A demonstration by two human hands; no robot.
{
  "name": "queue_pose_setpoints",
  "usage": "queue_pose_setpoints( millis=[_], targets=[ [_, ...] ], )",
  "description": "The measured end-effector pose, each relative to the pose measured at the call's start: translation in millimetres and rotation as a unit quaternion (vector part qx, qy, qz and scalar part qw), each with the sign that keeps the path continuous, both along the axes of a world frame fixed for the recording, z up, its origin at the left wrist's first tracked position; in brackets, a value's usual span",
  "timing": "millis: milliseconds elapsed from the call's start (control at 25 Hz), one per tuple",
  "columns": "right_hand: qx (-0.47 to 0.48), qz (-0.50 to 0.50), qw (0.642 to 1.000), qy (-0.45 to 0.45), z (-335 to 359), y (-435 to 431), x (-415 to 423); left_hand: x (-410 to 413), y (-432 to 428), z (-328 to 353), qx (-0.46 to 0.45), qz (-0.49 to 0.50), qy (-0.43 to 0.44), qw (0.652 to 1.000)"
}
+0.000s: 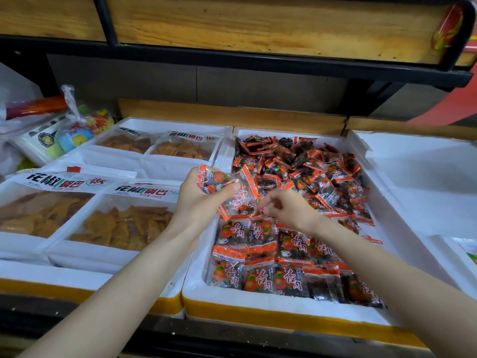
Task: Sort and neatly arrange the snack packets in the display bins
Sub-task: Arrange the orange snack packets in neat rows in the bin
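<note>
A white foam bin (263,298) in the middle holds many small orange-and-clear snack packets. Those at the front lie in neat flat rows (273,264); those at the back form a loose heap (304,166). My left hand (198,200) holds a small stack of these packets (227,187) above the bin's left wall, thumb pressed on top. My right hand (284,205) hovers just right of it over the rows, fingers curled, pinching the lower edge of a packet (247,209) from that stack.
Left of the bin, white foam trays hold large bags of brown crisps (121,226). An empty-looking white foam bin (423,182) stands to the right. Bagged colourful goods (74,130) lie at far left. A wood-and-black shelf (258,29) overhangs behind.
</note>
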State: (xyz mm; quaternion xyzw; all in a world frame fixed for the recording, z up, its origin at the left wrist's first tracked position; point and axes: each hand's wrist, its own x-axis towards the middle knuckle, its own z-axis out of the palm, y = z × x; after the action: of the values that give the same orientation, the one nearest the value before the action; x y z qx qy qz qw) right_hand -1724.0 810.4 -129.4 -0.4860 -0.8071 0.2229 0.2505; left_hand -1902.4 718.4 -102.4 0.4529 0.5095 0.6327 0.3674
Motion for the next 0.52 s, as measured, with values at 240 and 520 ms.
queue_pose_setpoints(
  millis=[240, 520],
  targets=[
    [0.032, 0.012, 0.999, 0.012, 6, -23, 8, 12, -1, -3, -0.004, -0.021, -0.007, 1.000],
    [-0.131, 0.045, 0.957, 0.254, 37, -76, 32, 45, -7, -7, -0.003, -0.086, 0.020, 0.996]
  ],
)
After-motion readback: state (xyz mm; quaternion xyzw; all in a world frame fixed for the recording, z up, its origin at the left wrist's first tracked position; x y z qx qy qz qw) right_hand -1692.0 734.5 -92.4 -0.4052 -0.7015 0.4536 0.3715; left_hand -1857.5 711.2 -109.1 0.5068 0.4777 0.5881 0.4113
